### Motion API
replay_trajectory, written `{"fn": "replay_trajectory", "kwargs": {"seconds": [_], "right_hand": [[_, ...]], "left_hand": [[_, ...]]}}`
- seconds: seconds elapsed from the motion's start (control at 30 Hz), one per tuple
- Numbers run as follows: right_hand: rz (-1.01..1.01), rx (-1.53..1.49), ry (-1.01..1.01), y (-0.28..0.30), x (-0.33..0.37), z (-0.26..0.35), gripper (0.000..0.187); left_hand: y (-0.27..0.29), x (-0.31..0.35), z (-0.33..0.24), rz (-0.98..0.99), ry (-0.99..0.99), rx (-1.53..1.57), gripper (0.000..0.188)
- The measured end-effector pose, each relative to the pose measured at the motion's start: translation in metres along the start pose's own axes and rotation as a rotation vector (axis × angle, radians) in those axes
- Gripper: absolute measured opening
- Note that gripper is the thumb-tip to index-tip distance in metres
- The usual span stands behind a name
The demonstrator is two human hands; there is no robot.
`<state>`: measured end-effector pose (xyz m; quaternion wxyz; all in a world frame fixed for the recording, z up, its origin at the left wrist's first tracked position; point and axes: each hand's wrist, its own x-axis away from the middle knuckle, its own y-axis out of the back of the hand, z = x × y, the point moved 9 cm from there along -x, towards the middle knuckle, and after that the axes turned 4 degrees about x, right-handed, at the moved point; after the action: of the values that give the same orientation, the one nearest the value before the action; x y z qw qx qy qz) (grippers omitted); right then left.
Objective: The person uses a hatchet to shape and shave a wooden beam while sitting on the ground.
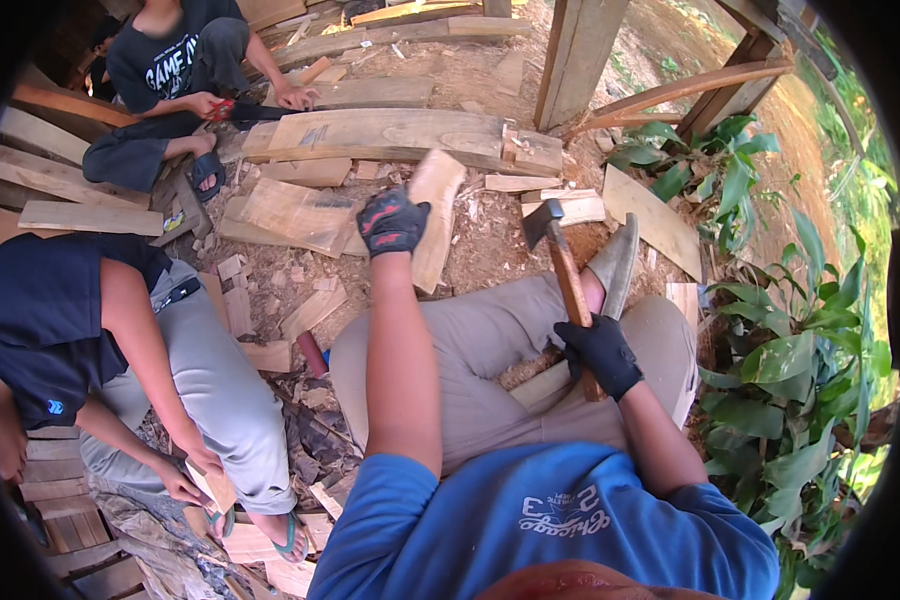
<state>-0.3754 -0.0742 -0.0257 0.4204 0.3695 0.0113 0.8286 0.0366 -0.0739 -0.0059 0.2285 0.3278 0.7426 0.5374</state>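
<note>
My left hand [394,221], in a black glove with red marks, is closed on the left edge of a pale wooden board [442,205]. The board stands tilted above the chip-strewn ground, beyond my bent knees. In a dark glove, my right hand [602,356] wraps round the lower part of a hatchet's wooden handle [569,275]. The hatchet's dark metal head [542,222] points up and away from me, its blade apart from the board. Part of the handle's lower end sticks out below my fist.
Long planks [390,135] lie across the ground ahead, among offcuts and shavings. At the far left a person [175,60] holds a red-handled tool; nearer left, another person [80,325] bends over a small wood piece. A wooden post [578,60] and leafy plants [785,370] stand at the right.
</note>
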Motion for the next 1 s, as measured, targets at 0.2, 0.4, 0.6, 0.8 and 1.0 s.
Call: {"fn": "replay_trajectory", "kwargs": {"seconds": [0.2,0.4,0.6,0.8,1.0], "right_hand": [[0.094,0.087,0.042,-0.034,-0.039,0.024,0.042],[-0.229,0.571,0.36,-0.05,-0.108,0.061,0.051],[-0.341,0.786,0.379,-0.061,-0.126,0.049,0.055],[-0.281,0.789,0.351,-0.064,-0.119,0.057,0.052],[-0.267,0.702,0.38,-0.029,-0.041,0.099,0.057]], "left_hand": [[-0.005,-0.005,0.04,0.134,0.209,0.148,0.056],[-0.013,0.004,0.033,0.029,0.106,0.225,0.06],[-0.016,-0.002,0.024,0.076,0.244,0.232,0.072],[-0.012,0.007,0.023,0.12,0.23,0.227,0.077],[-0.004,0.012,0.022,0.175,0.272,0.275,0.076]]}}
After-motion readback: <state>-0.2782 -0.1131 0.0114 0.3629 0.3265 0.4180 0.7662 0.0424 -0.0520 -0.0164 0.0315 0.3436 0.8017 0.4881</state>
